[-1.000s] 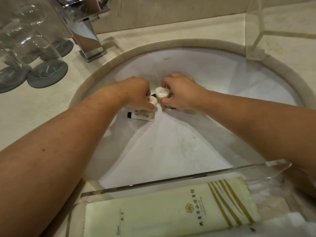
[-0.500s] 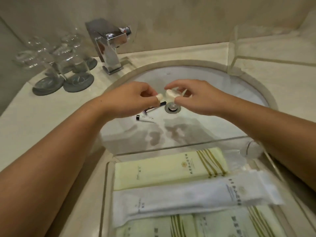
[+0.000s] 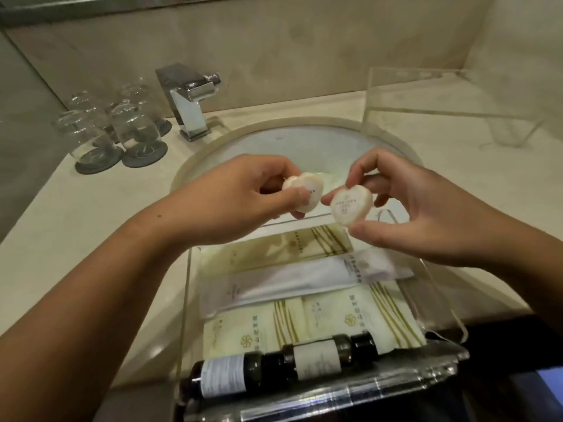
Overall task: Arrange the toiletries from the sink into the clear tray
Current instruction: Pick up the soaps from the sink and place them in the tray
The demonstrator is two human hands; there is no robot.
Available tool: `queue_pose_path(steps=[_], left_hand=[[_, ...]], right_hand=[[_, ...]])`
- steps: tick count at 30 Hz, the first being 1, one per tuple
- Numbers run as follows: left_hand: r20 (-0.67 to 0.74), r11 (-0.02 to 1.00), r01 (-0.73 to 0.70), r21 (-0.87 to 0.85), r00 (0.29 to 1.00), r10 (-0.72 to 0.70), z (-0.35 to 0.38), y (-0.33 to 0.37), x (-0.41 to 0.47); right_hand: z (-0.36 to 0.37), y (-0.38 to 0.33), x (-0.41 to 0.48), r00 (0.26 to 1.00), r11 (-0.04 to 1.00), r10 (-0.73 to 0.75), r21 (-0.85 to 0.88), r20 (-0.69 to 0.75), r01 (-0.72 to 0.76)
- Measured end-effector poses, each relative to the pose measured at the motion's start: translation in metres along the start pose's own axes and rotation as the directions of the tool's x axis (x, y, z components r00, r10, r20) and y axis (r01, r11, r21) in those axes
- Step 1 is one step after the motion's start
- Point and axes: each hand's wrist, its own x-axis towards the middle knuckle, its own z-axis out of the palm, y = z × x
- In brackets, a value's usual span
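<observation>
Above the clear tray [image 3: 441, 287] — each hand's fingers clamped on a wrapped soap, left hand [image 3: 240, 196], right hand [image 3: 414, 208].

sink [image 3: 304, 138] | basin mostly hidden (behind hands) | soap print unreadable

No print is legible: the sachets [image 3: 304, 324], both round soaps [image 3: 350, 205] and the dark bottles' [image 3: 274, 370] white labels carry writing too blurred to read.
</observation>
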Motion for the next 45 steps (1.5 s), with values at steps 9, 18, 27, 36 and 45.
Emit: queue_pose_path(steps=[9, 18, 27, 36, 45], left_hand=[[0.106, 0.99, -0.119, 0.082, 0.988, 0.11, 0.031, 0.026, -0.017], [0.185, 0.987, -0.108, 0.115, 0.979, 0.086, 0.059, 0.04, -0.012], [0.116, 0.984, -0.097, 0.15, 0.99, 0.08, 0.061, 0.038, -0.015], [0.0, 0.987, -0.09, 0.135, 0.996, 0.091, 0.072, 0.045, -0.003], [0.05, 0.974, -0.104, 0.201, 0.994, 0.095, 0.08, 0.049, -0.002]], right_hand=[[-0.009, 0.01, -0.067, 0.991, 0.983, -0.095, -0.147, 0.092, 0.108], [-0.01, 0.027, -0.085, 0.989, 0.929, -0.035, -0.36, 0.141, 0.084], [-0.014, 0.029, -0.089, 0.988, 0.913, -0.043, -0.396, 0.145, 0.098], [-0.003, 0.025, -0.09, 0.994, 0.905, 0.015, -0.424, 0.106, 0.032], [0.003, 0.023, -0.097, 1.0, 0.904, 0.024, -0.427, 0.007, -0.019]])
